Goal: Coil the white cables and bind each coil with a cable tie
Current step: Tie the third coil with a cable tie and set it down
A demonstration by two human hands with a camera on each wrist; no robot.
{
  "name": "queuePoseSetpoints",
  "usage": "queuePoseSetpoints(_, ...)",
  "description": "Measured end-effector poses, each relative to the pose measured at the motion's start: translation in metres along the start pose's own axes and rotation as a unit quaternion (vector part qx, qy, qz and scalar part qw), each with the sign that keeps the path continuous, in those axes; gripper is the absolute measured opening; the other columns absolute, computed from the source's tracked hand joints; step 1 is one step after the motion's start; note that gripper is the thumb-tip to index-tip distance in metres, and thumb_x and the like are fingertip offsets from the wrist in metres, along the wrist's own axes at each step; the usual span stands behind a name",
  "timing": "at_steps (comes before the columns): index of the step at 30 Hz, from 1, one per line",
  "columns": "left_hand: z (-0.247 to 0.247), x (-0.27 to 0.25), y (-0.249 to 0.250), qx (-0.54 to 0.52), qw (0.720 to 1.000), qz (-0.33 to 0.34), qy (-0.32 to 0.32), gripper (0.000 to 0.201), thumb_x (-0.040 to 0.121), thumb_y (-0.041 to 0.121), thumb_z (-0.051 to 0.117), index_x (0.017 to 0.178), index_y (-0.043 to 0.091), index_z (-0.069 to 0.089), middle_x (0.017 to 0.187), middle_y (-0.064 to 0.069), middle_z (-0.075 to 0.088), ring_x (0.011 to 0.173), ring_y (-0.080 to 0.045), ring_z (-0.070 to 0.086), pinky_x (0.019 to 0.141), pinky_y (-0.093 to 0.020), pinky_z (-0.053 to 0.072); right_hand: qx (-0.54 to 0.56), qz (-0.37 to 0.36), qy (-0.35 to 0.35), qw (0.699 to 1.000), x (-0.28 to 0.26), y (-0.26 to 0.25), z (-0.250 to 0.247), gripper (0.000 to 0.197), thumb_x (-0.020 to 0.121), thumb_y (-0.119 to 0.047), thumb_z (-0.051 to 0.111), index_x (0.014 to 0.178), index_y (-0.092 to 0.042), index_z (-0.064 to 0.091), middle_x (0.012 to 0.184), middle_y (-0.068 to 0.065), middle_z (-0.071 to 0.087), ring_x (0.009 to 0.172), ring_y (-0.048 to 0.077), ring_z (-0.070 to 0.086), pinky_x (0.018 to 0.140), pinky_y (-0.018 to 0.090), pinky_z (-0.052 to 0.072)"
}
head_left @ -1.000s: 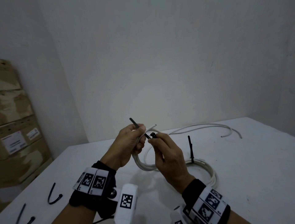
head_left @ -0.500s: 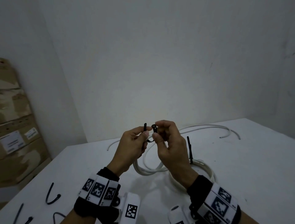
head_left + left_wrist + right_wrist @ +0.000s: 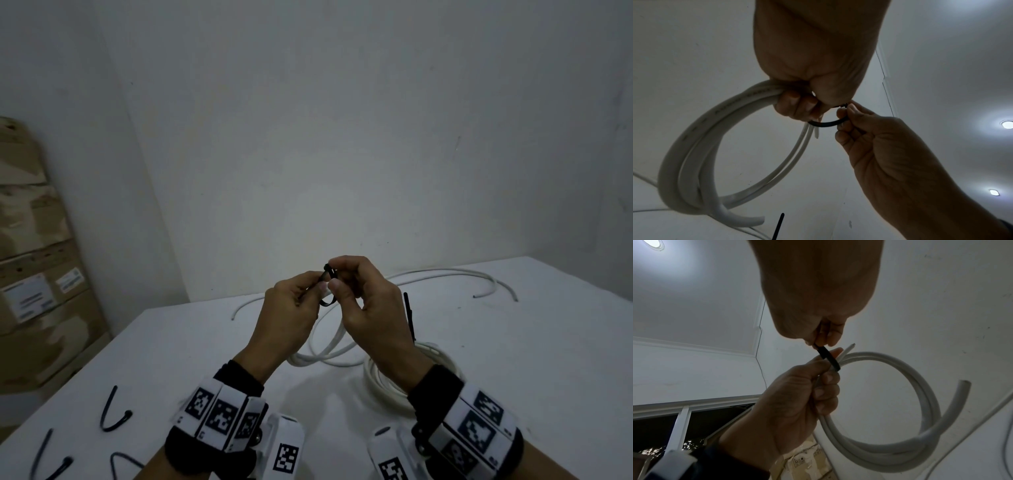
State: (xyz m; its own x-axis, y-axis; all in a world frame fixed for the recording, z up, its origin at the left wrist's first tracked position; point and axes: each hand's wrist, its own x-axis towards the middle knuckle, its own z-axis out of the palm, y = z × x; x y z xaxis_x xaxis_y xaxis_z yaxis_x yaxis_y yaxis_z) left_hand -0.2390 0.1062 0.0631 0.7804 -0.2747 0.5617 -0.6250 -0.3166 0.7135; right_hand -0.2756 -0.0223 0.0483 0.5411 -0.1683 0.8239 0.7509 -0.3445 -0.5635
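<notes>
Two hands raised over the white table [image 3: 513, 359], head view first. Left hand [image 3: 284, 322] grips a small white cable coil [image 3: 329, 353] that hangs below the fists, above the table. Right hand [image 3: 370, 308] pinches the black cable tie [image 3: 328, 286] by its head end; the tie loops between the two hands. Second coil [image 3: 387, 383] lies on the table under the right wrist, with a black tie tail [image 3: 409, 315] standing up from it. Loose white cable [image 3: 445, 274] curves along the far side of the table. Spare black ties [image 3: 113, 411] lie at the near left edge. Cardboard boxes [image 3: 37, 274] stacked against the left wall.

Left wrist view: left hand [image 3: 813, 65] fingers curled round the bundled strands of the coil [image 3: 690, 162], grip pressed tight. Cable tie [image 3: 826, 124] arcs from under the left fingers to the right hand [image 3: 879, 146], whose thumb and forefinger pinch it. One cut cable end points down at the bottom.

Right wrist view: right hand [image 3: 818, 296] pinches the tie [image 3: 828, 358]; the band seems to wrap the strands just above the left hand [image 3: 797, 394], though the closure is hidden. Coil [image 3: 920, 402] hangs to the right, one cut end sticking up.
</notes>
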Motion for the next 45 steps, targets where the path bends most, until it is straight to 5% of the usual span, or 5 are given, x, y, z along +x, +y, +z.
queuePoseSetpoints(10,-0.001,0.001,0.002,0.013,1.000,0.000,-0.001,0.018,0.097,0.020,0.055,0.101,0.020,0.073,0.048,0.016,0.053,0.049,-0.009,0.040,0.053,-0.023,0.037,-0.017,0.013,-0.010,1.000,0.000,-0.002,-0.003,0.022,0.088,-0.002,0.061,0.108,-0.011,0.061,0.079,-0.015,0.061,0.075,-0.003,0.061,0.066,0.004,0.044)
queuePoseSetpoints(22,-0.002,0.008,0.008,0.080,0.996,0.027,-0.016,0.021,0.094,0.016,0.056,0.086,0.016,0.075,0.050,0.004,0.050,0.045,-0.009,0.036,0.046,-0.020,0.031,-0.045,0.150,-0.105,0.982,0.019,-0.004,-0.016,0.017,0.084,-0.008,0.067,0.095,-0.020,0.061,0.066,-0.003,0.066,0.051,0.007,0.060,0.057,0.018,0.050)
queuePoseSetpoints(28,-0.008,0.024,0.026,0.094,0.991,-0.006,-0.099,0.026,0.096,0.021,0.054,0.078,0.022,0.073,0.043,0.013,0.051,0.041,-0.004,0.039,0.046,-0.014,0.031,-0.054,0.141,-0.104,0.983,0.038,-0.009,-0.030,0.005,0.087,-0.008,0.064,0.085,-0.009,0.068,0.070,0.009,0.070,0.059,0.019,0.069,0.049,0.022,0.055)
queuePoseSetpoints(34,-0.015,0.047,0.037,-0.029,0.982,-0.063,-0.176,0.015,0.100,0.021,0.048,0.104,0.019,0.062,0.059,-0.002,0.049,0.045,-0.008,0.038,0.042,-0.020,0.030,-0.097,0.110,-0.082,0.986,0.057,-0.004,-0.031,0.009,0.087,-0.010,0.064,0.083,-0.003,0.067,0.076,0.009,0.069,0.056,0.020,0.069,0.051,0.033,0.058)
queuePoseSetpoints(45,-0.011,0.040,0.029,-0.037,0.981,-0.069,-0.177,0.015,0.094,0.021,0.060,0.088,0.008,0.057,0.058,-0.006,0.051,0.047,-0.016,0.029,0.042,-0.023,0.022,-0.098,0.134,-0.071,0.984,0.072,-0.006,-0.045,0.017,0.085,-0.013,0.066,0.069,-0.020,0.064,0.068,-0.002,0.066,0.052,0.013,0.058,0.054,0.023,0.046)
